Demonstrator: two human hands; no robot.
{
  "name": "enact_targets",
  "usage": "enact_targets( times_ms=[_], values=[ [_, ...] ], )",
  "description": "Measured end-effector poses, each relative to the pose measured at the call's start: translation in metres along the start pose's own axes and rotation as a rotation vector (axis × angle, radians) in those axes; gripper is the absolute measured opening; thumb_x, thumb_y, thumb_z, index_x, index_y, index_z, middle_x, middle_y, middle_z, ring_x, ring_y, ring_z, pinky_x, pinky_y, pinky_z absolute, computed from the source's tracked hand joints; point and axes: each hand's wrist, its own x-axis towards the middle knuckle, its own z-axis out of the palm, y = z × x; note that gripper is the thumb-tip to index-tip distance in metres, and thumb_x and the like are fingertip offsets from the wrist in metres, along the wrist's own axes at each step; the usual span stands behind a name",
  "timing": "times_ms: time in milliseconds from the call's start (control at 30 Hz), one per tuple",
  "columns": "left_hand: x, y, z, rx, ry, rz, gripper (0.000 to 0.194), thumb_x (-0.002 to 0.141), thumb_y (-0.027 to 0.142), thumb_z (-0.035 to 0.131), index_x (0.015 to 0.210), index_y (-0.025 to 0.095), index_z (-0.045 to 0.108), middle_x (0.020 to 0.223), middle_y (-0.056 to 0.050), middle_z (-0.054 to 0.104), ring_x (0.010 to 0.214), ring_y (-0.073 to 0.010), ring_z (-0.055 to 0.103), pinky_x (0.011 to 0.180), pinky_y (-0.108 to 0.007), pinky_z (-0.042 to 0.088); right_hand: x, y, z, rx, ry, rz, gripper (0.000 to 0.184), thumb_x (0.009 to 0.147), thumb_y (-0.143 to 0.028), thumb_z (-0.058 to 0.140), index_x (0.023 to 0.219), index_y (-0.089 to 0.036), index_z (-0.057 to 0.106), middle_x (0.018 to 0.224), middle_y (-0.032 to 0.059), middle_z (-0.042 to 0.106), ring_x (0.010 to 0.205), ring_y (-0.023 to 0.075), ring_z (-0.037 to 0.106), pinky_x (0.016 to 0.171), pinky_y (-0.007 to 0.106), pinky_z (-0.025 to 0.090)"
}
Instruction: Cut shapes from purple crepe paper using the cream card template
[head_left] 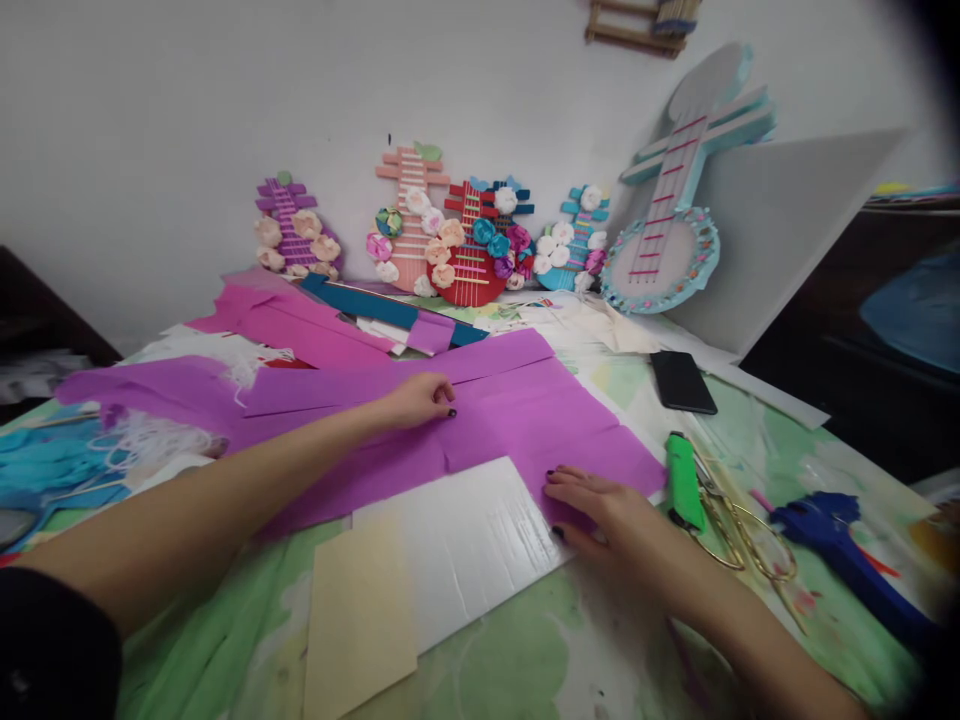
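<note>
A wide sheet of purple crepe paper (517, 410) spreads over the table, creased and slit in places. My left hand (416, 402) is over its middle with fingers curled in; whether paper is pinched between them I cannot make out. In front of the sheet lies a white board (472, 540) with a shiny, streaked surface, overlapping the paper's near edge. A cream piece of card (364, 620) covers the board's left end. At the board's right edge, my right hand (600, 510) has its thumb and fingers apart, fingertips by the purple paper.
To the right lie a green lighter (683, 480), gold-handled scissors (731, 520), a blue glue gun (832, 545) and a black phone (684, 382). Pink crepe paper (300, 320) and a dark blue strip (390, 305) lie behind. Several flower-decorated toy guitars (469, 250) lean on the wall.
</note>
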Motion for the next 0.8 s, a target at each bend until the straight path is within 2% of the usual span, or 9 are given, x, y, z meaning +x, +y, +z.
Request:
enact_targets(
  times_ms=[167, 267, 400, 567, 633, 700, 800],
  values=[
    [0.007, -0.007, -0.003, -0.029, 0.038, 0.032, 0.029, 0.093, 0.033, 0.058, 0.115, 0.014, 0.058, 0.111, -0.008, 0.061, 0.093, -0.0192, 0.063, 0.08, -0.039, 0.054, 0.005, -0.003, 0.0, -0.034, -0.009, 0.002, 0.023, 0.082, -0.011, 0.057, 0.098, -0.016, 0.072, 0.11, 0.0118, 0.071, 0.104, 0.0268, 0.067, 0.09, 0.041, 0.055],
    [0.009, -0.013, 0.0, -0.036, 0.041, 0.053, 0.028, 0.093, 0.033, 0.058, 0.113, 0.014, 0.059, 0.109, -0.007, 0.062, 0.092, -0.0187, 0.063, 0.079, -0.038, 0.055, 0.007, -0.005, 0.0, -0.047, -0.011, 0.016, 0.019, 0.082, -0.01, 0.058, 0.092, -0.018, 0.072, 0.103, 0.0106, 0.072, 0.097, 0.026, 0.068, 0.084, 0.039, 0.057],
    [0.012, -0.02, 0.006, -0.045, 0.078, 0.09, 0.027, 0.093, 0.033, 0.058, 0.112, 0.014, 0.059, 0.108, -0.007, 0.062, 0.091, -0.0184, 0.063, 0.078, -0.037, 0.055, 0.009, -0.006, -0.002, -0.038, -0.046, 0.023, 0.018, 0.084, -0.01, 0.056, 0.09, -0.018, 0.071, 0.099, 0.0093, 0.072, 0.095, 0.0235, 0.067, 0.083, 0.037, 0.055],
    [0.015, -0.026, 0.009, -0.069, 0.184, 0.179, 0.018, 0.087, 0.028, 0.064, 0.097, 0.013, 0.062, 0.086, -0.002, 0.063, 0.072, -0.0141, 0.061, 0.067, -0.03, 0.053, 0.009, -0.008, -0.004, -0.035, -0.076, 0.034, 0.016, 0.084, -0.011, 0.057, 0.087, -0.016, 0.072, 0.096, 0.0093, 0.071, 0.092, 0.0227, 0.066, 0.082, 0.036, 0.054],
    [0.011, -0.022, 0.007, -0.072, 0.265, 0.244, 0.019, 0.078, 0.021, 0.071, 0.092, 0.013, 0.062, 0.081, -0.001, 0.063, 0.071, -0.0152, 0.06, 0.066, -0.03, 0.051, 0.008, -0.007, -0.004, -0.04, -0.059, 0.029, 0.016, 0.084, -0.011, 0.057, 0.086, -0.016, 0.072, 0.095, 0.0093, 0.071, 0.091, 0.0225, 0.067, 0.081, 0.035, 0.054],
    [0.002, -0.013, 0.004, -0.064, 0.358, 0.333, 0.022, 0.073, 0.016, 0.072, 0.092, 0.013, 0.062, 0.087, -0.004, 0.063, 0.079, -0.0183, 0.059, 0.073, -0.033, 0.049, 0.007, -0.007, -0.003, -0.043, -0.044, 0.026, 0.015, 0.084, -0.011, 0.058, 0.086, -0.016, 0.072, 0.093, 0.0092, 0.071, 0.089, 0.0222, 0.066, 0.08, 0.034, 0.054],
    [-0.017, 0.008, 0.003, -0.049, 0.43, 0.518, 0.009, 0.082, 0.014, 0.061, 0.091, 0.015, 0.063, 0.093, -0.007, 0.062, 0.091, -0.0198, 0.056, 0.084, -0.036, 0.045, 0.006, -0.008, -0.002, -0.043, -0.041, 0.031, 0.015, 0.083, -0.011, 0.059, 0.087, -0.016, 0.072, 0.092, 0.0088, 0.071, 0.088, 0.0219, 0.066, 0.079, 0.034, 0.053]
  ],
)
